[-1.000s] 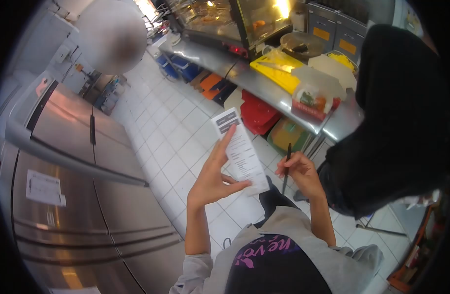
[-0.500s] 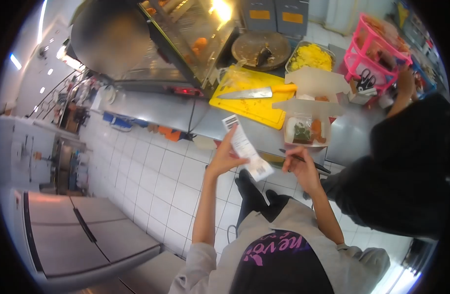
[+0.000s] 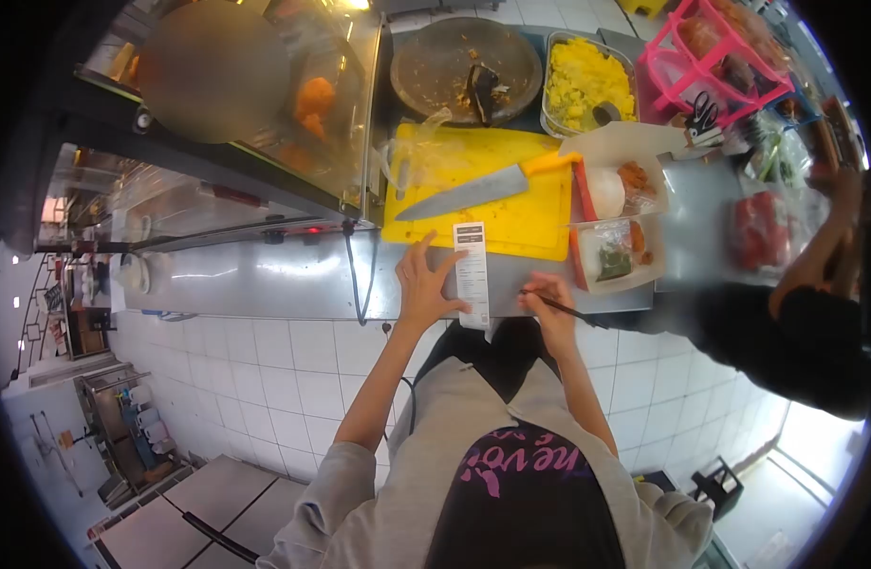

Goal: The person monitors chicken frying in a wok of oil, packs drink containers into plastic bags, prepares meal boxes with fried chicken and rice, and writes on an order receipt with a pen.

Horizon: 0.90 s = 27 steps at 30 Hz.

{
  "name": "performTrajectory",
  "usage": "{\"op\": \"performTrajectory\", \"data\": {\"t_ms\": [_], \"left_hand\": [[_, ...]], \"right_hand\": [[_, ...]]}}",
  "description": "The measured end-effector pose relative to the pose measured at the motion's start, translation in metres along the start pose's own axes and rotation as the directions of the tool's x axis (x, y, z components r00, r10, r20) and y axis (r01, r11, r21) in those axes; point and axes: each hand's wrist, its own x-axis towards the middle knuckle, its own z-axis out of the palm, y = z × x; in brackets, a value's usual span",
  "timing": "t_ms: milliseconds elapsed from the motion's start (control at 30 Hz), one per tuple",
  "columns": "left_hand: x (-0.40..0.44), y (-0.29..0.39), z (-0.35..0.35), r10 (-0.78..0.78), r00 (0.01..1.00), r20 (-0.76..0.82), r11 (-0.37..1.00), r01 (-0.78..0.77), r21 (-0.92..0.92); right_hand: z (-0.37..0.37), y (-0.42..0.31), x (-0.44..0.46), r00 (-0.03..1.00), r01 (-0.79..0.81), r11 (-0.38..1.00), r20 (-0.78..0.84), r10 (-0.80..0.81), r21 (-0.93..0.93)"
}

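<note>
- The person's left hand (image 3: 426,289) has its fingers spread wide. The tips of the thumb and pointing finger touch the left side of a long white paper (image 3: 472,280). I cannot tell if they grip it.
- The paper is between the two hands. Its top end is over the front edge of a yellow board (image 3: 540,237), and its low end is by the edge of the shiny metal table (image 3: 236,275). I cannot tell if it lies flat.
- The right hand (image 3: 553,318) has its fingers bent close together around a thin black pen (image 3: 573,311). The pen's tip points at the paper but is apart from it.
- A big knife (image 3: 478,192) with a yellow handle lies on the board.
- Two open boxes (image 3: 579,261) of food are right of the board.
- Another person's arm (image 3: 820,247) is far to the right.
</note>
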Motion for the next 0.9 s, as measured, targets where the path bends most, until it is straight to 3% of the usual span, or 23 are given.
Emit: {"op": "performTrajectory", "data": {"t_ms": [33,133,300,367,433,767,900], "left_hand": [[0.0,-0.003,0.001,-0.007,1.0,0.03,1.0,0.007,0.006],[-0.003,-0.006,0.003,-0.018,0.998,0.062,0.999,0.015,0.038],[-0.002,-0.006,-0.002,-0.056,0.997,0.05,0.997,0.059,-0.049],[-0.003,-0.008,-0.001,-0.083,0.993,0.082,0.994,0.088,-0.061],[-0.004,-0.01,0.0,-0.071,0.997,0.023,0.992,0.073,-0.099],[0.001,-0.016,-0.001,-0.117,0.975,0.187,0.989,0.131,-0.065],[0.001,-0.016,0.002,-0.116,0.975,0.188,0.99,0.128,-0.055]], "right_hand": [[0.01,0.008,0.004,1.0,0.006,0.995,-0.011,-0.007,-0.097],[0.033,0.035,0.017,1.0,0.007,0.988,-0.012,-0.009,-0.153],[0.054,0.051,0.03,0.992,0.118,0.898,0.006,-0.128,-0.425],[0.058,0.051,0.029,0.993,0.081,0.884,-0.036,-0.11,-0.461],[0.061,0.05,0.03,0.97,0.182,0.803,-0.031,-0.242,-0.567],[0.061,0.046,0.032,0.982,0.138,0.767,-0.018,-0.19,-0.627],[0.057,0.045,0.03,0.989,0.117,0.821,-0.011,-0.148,-0.559]]}}
